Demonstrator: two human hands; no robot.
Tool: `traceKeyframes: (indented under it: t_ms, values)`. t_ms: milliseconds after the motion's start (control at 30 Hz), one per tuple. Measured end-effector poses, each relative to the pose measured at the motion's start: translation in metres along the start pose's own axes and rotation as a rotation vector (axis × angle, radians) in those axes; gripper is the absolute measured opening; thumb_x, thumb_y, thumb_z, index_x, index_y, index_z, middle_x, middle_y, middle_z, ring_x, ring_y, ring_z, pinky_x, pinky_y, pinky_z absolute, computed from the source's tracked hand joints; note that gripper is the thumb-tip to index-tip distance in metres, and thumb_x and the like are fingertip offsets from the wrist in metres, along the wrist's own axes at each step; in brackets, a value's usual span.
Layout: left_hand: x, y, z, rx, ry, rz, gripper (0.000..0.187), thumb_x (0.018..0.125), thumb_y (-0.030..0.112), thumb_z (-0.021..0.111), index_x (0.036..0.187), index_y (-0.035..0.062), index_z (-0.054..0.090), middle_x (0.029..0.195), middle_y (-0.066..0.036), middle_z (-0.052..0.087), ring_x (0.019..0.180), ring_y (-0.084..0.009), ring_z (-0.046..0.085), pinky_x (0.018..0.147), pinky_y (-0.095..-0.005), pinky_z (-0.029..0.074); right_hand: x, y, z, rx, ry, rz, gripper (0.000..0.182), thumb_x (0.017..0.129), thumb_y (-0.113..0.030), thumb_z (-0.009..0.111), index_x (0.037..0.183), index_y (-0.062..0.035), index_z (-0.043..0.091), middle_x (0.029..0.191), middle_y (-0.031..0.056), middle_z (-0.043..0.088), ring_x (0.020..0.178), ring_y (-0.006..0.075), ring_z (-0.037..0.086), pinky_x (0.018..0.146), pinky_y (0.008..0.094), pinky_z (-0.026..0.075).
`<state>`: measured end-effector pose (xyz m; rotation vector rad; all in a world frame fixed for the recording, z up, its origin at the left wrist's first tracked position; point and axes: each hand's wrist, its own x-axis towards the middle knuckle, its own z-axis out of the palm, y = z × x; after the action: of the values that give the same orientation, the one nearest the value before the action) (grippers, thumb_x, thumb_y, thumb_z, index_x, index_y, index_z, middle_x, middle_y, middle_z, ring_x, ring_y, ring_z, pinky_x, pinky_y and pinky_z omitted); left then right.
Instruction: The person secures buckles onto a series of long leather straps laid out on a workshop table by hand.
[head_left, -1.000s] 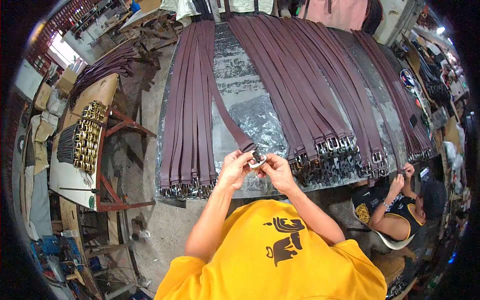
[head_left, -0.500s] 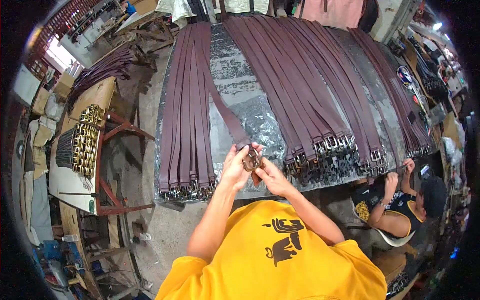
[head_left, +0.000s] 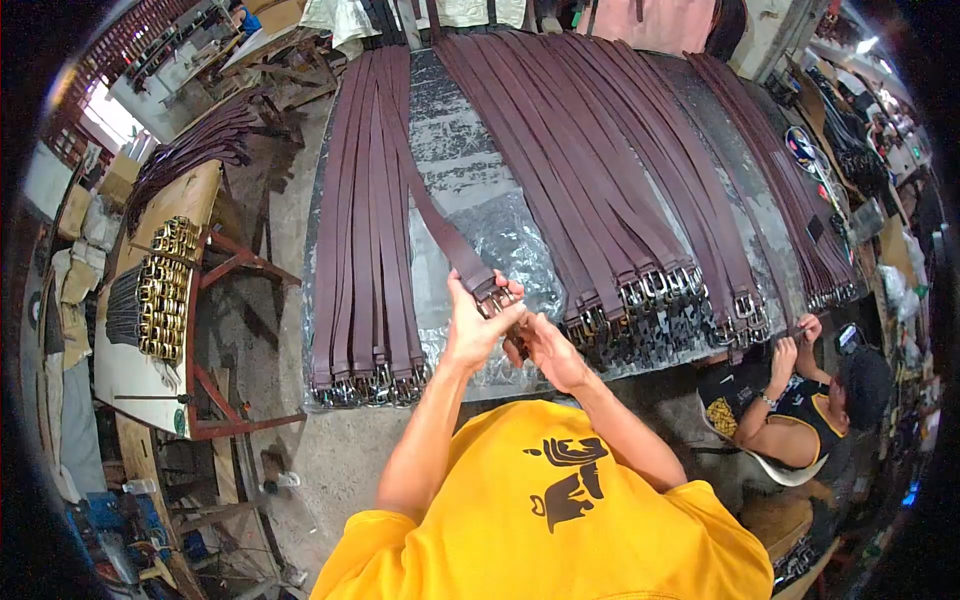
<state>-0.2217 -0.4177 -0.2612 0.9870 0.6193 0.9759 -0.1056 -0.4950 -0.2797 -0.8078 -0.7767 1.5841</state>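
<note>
A dark brown leather belt (head_left: 440, 232) runs from the left bundle toward me, its end raised off the table. My left hand (head_left: 474, 332) is closed around that end, thumb across the metal buckle (head_left: 495, 298). Just to the right, my right hand (head_left: 556, 358) has its fingers curled beside the buckle, at a small brown leather piece (head_left: 514, 350). The fingers partly hide this piece. Below the hands lies clear plastic wrap (head_left: 515, 232) on the table.
Belts lie in rows on the dark table (head_left: 450, 125), a left bundle (head_left: 360, 220) and a wide right bundle (head_left: 590, 190), buckles toward me. At right sits a co-worker (head_left: 790, 410), hands raised at the table edge. Brass buckles (head_left: 165, 290) fill a side bench (head_left: 128, 370).
My left hand has turned the buckle and its thumb now lies across it. My right hand has shifted slightly right and its fingers have curled differently. The view has moved a little.
</note>
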Motion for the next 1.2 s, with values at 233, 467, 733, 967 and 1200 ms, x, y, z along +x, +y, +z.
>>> traceKeyframes:
  t_ms: [233, 467, 733, 967, 1200]
  values:
    - [0.003, 0.004, -0.001, 0.106, -0.042, 0.06, 0.061, 0.072, -0.013, 0.063, 0.116, 0.009, 0.027, 0.101, -0.006, 0.047, 0.098, -0.0181, 0.055, 0.079, -0.0302, 0.05, -0.007, -0.005, -0.003, -0.055, 0.025, 0.068, 0.019, 0.095, -0.019, 0.047, 0.101, -0.0016, 0.05, 0.076, 0.0034, 0.057, 0.062, 0.0072, 0.05, 0.055, 0.0213, 0.04]
    - [-0.001, -0.011, -0.004, -0.075, -0.033, 0.053, 0.052, 0.078, -0.008, 0.061, 0.115, 0.0093, 0.029, 0.105, -0.009, 0.05, 0.099, -0.0211, 0.056, 0.084, -0.0356, 0.047, -0.012, 0.005, -0.009, -0.069, 0.107, 0.069, 0.016, 0.096, -0.011, 0.044, 0.106, -0.0001, 0.049, 0.073, 0.0048, 0.057, 0.052, 0.006, 0.043, 0.047, 0.0206, 0.035]
    - [-0.011, -0.035, 0.003, -0.298, 0.052, -0.174, 0.029, 0.098, 0.034, 0.038, 0.115, 0.0106, 0.042, 0.114, -0.007, 0.054, 0.103, -0.0199, 0.055, 0.086, -0.034, 0.046, -0.019, 0.013, -0.036, -0.287, 0.005, -0.049, 0.019, 0.094, -0.014, 0.049, 0.107, -0.0006, 0.052, 0.082, 0.0056, 0.062, 0.065, 0.0075, 0.056, 0.053, 0.0234, 0.043]
    - [0.027, -0.018, 0.013, -0.433, 0.059, -0.22, 0.051, 0.097, 0.041, 0.031, 0.114, -0.003, 0.05, 0.108, -0.012, 0.058, 0.097, -0.0224, 0.054, 0.089, -0.0353, 0.041, -0.028, -0.023, -0.042, -0.118, 0.055, 0.095, 0.02, 0.091, -0.01, 0.054, 0.105, 0.0033, 0.055, 0.084, 0.0043, 0.061, 0.074, 0.0117, 0.061, 0.064, 0.0228, 0.047]
    - [0.205, 0.087, -0.044, -0.306, 0.028, -0.016, 0.042, 0.097, 0.022, 0.027, 0.12, -0.0112, 0.041, 0.114, -0.018, 0.053, 0.104, -0.0285, 0.054, 0.091, -0.0364, 0.045, -0.13, -0.102, -0.066, -0.35, -0.136, 0.187, 0.023, 0.082, -0.016, 0.069, 0.094, -0.0006, 0.058, 0.082, 0.0001, 0.058, 0.078, 0.0079, 0.052, 0.069, 0.0249, 0.044]
